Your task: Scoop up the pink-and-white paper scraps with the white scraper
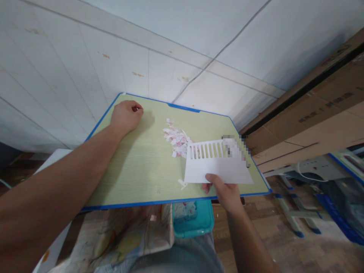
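Note:
Over the desk's lower right side, my right hand (229, 195) pinches the near edge of a white sheet (216, 170), thumb on top. A row of several long rounded slots is cut through the sheet's far part, and its far right corner is blurred out. Torn scraps of white and pink paper (178, 140) lie in a loose heap just left of the sheet, which partly covers them. My left hand (126, 115) is at the far left of the desk, its fingers curled into a loose pinch. Whatever may be between those fingers cannot be made out.
The pale green desk (136, 170) has a blue rim and stands against a white wall. Below its front edge is a turquoise bin (196, 227) with pale contents. Large cardboard boxes (313, 98) line the right side. A few paper strips (182, 184) lie near the desk's front.

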Demonstrator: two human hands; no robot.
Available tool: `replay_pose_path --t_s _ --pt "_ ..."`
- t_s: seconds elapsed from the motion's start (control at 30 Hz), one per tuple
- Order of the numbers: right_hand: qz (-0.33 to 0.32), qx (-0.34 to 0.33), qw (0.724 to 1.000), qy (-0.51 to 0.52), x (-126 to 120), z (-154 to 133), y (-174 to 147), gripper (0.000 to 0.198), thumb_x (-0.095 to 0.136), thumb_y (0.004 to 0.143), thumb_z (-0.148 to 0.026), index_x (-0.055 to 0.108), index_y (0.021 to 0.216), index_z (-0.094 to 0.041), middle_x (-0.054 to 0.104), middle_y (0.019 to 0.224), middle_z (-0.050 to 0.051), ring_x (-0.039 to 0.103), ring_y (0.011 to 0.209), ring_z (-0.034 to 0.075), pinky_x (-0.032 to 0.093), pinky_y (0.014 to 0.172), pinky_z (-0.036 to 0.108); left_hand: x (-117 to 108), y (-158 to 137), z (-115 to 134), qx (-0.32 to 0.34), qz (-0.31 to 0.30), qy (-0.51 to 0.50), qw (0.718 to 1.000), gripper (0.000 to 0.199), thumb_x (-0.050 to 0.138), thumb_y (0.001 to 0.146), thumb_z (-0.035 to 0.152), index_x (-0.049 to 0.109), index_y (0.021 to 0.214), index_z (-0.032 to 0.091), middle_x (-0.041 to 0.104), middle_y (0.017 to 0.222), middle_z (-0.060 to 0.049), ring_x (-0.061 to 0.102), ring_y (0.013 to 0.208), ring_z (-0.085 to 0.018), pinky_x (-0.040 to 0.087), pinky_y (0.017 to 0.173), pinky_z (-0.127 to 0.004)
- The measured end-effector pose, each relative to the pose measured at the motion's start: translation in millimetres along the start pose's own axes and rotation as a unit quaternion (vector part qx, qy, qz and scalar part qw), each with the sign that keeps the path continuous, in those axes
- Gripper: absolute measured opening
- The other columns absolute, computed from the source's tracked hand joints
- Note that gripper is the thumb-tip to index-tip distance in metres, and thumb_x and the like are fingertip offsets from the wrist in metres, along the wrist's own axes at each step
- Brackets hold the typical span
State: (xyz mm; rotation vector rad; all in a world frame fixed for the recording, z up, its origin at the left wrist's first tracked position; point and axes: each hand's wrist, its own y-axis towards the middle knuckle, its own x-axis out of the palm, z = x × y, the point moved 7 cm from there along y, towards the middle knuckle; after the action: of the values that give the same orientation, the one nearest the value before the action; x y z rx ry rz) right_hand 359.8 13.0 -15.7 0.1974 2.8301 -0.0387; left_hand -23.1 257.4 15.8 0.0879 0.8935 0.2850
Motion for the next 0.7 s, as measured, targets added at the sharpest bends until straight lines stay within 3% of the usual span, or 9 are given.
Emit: replay_pose_path --t_s 0.2,0.57,0.7 --pt "-0.027 -0.003 1.0 0.001 7.1 -4.9 0.0 0.041 0.085 0.097 -0.055 0.082 0.066 -0.027 0.081 0.066 0.007 0.076 0.065 0.026 0.069 0.073 0.038 -1.4 -1.0 2.2 0.008 0.0 0.014 1.0 0.041 0.063 0.11 0.032 0.093 0.133 0.016 0.091 0.133 -0.011 0.072 0.115 -0.027 0.055 0.109 -0.039" --pt "0.019 0.024 0.999 0.009 0.3 -3.3 1.1 0.038 0.082 0.084 -0.053 0.072 0.054 -0.031 0.074 0.058 0.007 0.074 0.057 0.027 0.069 0.067 0.04 -2.1 -0.9 3.0 0.008 0.002 0.014 1.0 0.042 0.063 0.109 0.033 0.093 0.132 0.016 0.09 0.135 -0.013 0.075 0.122 -0.03 0.057 0.113 -0.043" --pt "0.031 0.03 0.998 0.035 -1.6 4.1 1.8 0.034 0.084 0.078 -0.047 0.069 0.053 -0.03 0.068 0.052 0.004 0.065 0.05 0.023 0.062 0.057 0.038 0.1 -0.7 1.4 0.012 -0.005 0.012 1.0 0.04 0.064 0.106 0.036 0.093 0.128 0.019 0.089 0.136 -0.014 0.077 0.127 -0.033 0.058 0.114 -0.044"
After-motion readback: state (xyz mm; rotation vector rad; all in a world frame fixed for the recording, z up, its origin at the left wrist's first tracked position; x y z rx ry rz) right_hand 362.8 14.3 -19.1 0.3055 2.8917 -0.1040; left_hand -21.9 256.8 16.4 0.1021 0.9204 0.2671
